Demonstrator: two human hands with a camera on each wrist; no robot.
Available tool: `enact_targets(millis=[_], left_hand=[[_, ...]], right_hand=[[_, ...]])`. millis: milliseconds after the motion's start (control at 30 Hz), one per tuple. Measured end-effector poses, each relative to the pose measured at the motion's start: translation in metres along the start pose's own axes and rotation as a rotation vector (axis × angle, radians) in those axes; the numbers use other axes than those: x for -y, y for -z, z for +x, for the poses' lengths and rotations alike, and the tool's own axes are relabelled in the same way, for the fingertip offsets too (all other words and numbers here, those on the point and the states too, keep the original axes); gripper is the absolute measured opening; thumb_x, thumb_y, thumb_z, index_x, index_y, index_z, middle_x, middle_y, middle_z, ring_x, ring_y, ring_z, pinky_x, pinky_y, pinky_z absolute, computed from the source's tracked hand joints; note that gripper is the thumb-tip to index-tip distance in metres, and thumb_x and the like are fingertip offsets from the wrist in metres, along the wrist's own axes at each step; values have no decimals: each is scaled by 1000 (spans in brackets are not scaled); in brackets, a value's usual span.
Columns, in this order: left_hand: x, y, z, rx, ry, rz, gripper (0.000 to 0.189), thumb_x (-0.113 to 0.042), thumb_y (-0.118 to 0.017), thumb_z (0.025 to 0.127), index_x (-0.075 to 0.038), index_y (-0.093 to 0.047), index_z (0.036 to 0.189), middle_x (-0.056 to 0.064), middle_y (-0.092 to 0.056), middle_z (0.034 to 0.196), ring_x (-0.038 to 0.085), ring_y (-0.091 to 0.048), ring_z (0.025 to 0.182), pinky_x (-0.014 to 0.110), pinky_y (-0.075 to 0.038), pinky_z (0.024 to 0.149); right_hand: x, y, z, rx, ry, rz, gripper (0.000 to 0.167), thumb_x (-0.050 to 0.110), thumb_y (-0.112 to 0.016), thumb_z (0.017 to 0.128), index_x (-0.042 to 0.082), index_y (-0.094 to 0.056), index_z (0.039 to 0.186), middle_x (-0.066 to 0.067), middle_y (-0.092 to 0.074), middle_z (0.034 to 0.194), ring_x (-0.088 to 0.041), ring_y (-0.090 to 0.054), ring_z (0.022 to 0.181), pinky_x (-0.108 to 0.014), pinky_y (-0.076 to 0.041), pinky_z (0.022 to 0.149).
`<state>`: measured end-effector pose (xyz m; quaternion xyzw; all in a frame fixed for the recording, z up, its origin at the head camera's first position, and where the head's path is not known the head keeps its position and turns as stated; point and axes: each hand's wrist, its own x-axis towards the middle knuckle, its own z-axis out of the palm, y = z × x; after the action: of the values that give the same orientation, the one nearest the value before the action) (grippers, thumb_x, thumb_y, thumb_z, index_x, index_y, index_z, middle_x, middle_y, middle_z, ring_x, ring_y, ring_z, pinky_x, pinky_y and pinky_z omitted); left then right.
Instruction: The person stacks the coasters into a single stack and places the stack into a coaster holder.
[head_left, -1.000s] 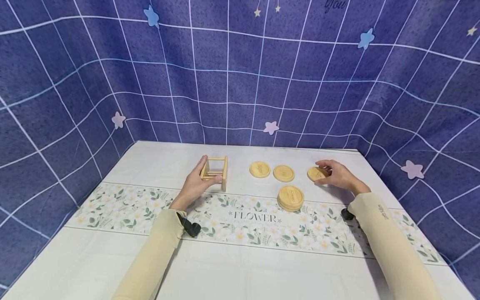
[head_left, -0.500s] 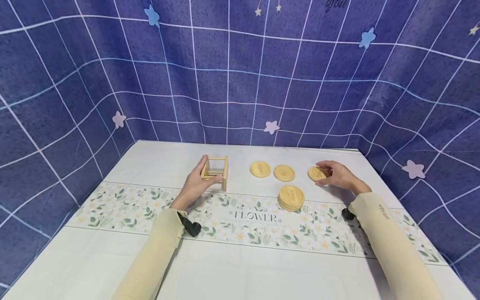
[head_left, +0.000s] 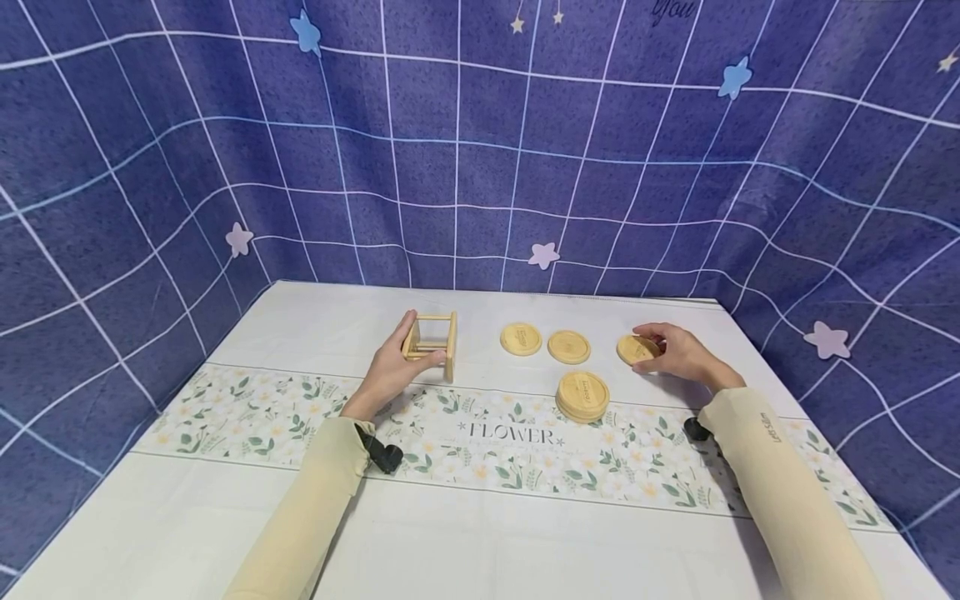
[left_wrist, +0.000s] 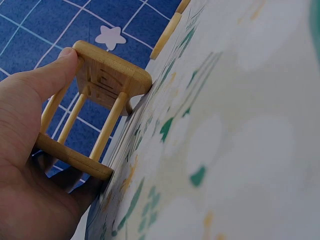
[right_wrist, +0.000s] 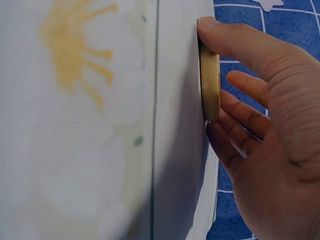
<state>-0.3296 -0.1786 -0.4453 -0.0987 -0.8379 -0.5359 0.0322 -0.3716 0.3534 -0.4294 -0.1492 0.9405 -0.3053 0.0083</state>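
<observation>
My left hand (head_left: 388,368) grips a small wooden coaster holder (head_left: 451,348), its thumb on one end panel and fingers at the other. In the left wrist view, the holder (left_wrist: 112,70) shows two end panels joined by thin rods, with its edges on the table. At the right, my right hand (head_left: 681,354) holds a round wooden coaster (head_left: 632,350) by its rim. The right wrist view shows that coaster (right_wrist: 210,82) lying flat on the cloth, thumb at one side and fingers at the other. Two single coasters lie between the hands: one left (head_left: 521,339), one right (head_left: 568,347).
A short stack of coasters (head_left: 582,397) stands nearer to me, partly on the floral band (head_left: 480,471) of the white tablecloth (head_left: 420,542). A blue gridded curtain (head_left: 480,167) with stars closes off the back and both sides.
Almost nothing differs. Both hands keep their places on the holder and the coaster; the whole head view has shifted very slightly.
</observation>
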Motion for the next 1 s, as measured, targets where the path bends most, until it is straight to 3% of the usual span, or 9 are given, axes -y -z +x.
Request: enact_targets(millis=[500, 1000], left_hand=[[0, -1, -1, -7, -8, 1, 110, -34, -87, 100, -15, -14, 180, 8, -8, 187, 31, -9, 172, 44, -13, 141], [2, -1, 0, -4, -4, -12, 110, -33, -87, 100, -16, -14, 180, 9, -7, 187, 30, -8, 172, 44, -13, 141]], right_hand=[[2, 0, -2, -34, 29, -26, 81, 19, -100, 84, -8, -62, 149, -28, -67, 136, -41, -62, 121, -49, -55, 98], [-2, 5, -5, -44, 11, -4, 78, 18, -98, 86, -8, -62, 150, -29, -68, 136, -44, -66, 119, -48, -57, 100]])
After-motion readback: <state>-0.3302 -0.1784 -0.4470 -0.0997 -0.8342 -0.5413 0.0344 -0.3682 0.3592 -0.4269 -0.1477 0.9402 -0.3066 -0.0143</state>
